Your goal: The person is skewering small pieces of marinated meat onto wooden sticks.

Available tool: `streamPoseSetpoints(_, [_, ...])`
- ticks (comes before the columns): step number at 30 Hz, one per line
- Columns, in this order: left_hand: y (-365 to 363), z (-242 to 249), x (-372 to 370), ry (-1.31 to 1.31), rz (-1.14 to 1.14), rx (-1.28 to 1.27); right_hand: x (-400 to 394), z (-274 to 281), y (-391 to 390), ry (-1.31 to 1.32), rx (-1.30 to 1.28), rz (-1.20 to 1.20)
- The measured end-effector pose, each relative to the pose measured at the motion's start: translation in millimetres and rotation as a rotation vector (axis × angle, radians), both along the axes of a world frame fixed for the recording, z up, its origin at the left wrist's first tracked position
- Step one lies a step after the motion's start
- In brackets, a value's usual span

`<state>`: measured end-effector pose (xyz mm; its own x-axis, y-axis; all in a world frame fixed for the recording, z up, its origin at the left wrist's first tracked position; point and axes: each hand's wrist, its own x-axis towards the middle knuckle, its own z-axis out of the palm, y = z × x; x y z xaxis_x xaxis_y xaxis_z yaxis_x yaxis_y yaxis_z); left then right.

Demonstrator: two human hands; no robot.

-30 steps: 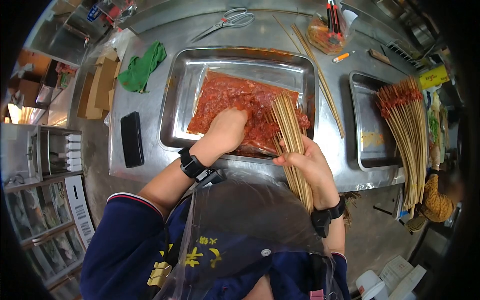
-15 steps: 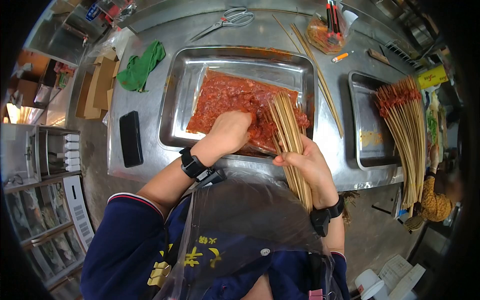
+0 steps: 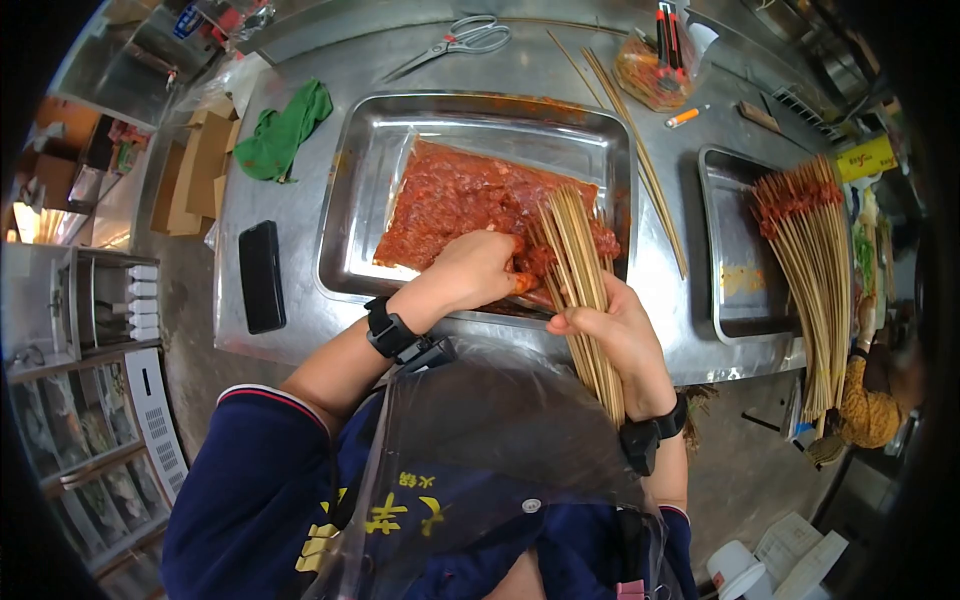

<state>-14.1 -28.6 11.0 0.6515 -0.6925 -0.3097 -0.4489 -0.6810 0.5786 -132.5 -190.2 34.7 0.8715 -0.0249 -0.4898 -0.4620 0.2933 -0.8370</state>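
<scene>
A slab of red marinated meat (image 3: 455,195) lies in a large steel tray (image 3: 345,150). My right hand (image 3: 630,335) is wrapped round a bundle of bamboo skewers (image 3: 575,245), tilted over the tray's front right corner. Bits of red meat show beside the skewers' upper part. My left hand (image 3: 472,270) reaches over the front of the slab, its sauce-stained fingers bent together on a piece of meat (image 3: 538,262) right at the bundle's left side. Those fingertips are partly hidden by the meat.
On the right, a second tray (image 3: 712,240) carries a thick row of skewers with meat (image 3: 815,270). Loose skewers (image 3: 650,170) lie between the trays. Scissors (image 3: 470,38), a green cloth (image 3: 285,130), a phone (image 3: 262,278) and an orange marker (image 3: 686,116) rest on the steel table.
My left hand has moved slightly right and down from the slab towards the skewers, its fingers now showing at the bundle. My right hand keeps its hold in nearly the same place.
</scene>
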Motion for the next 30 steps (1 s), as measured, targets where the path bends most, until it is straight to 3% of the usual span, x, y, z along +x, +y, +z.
streamPoseSetpoints(7, [6, -25, 3, -0.077, 0.023, -0.092, -1, -2, -3, -0.009, 0.016, 0.007])
streamPoseSetpoints(10, [15, -25, 7, 0.156, 0.278, -0.517, -1, 2, -2, 0.012, 0.005, 0.006])
streamPoseSetpoints(11, [18, -21, 12, 0.299, 0.381, -0.484, 0, 2, -1, 0.022, 0.005, 0.01])
streamPoseSetpoints(14, [26, -21, 22, 0.851, 0.624, -0.773, 1, 2, 2, 0.034, 0.011, 0.037])
streamPoseSetpoints(18, [16, -11, 18, 1.049, 0.808, -0.901, 1, 0, 2, 0.018, 0.008, 0.063])
streamPoseSetpoints(24, [16, -7, 19, 1.162, 0.705, -0.988, 1, 0, 3, 0.018, 0.027, 0.059])
streamPoseSetpoints(30, [10, -3, 12, 1.111, 0.714, -0.938, 0, -1, 2, 0.005, 0.039, 0.057])
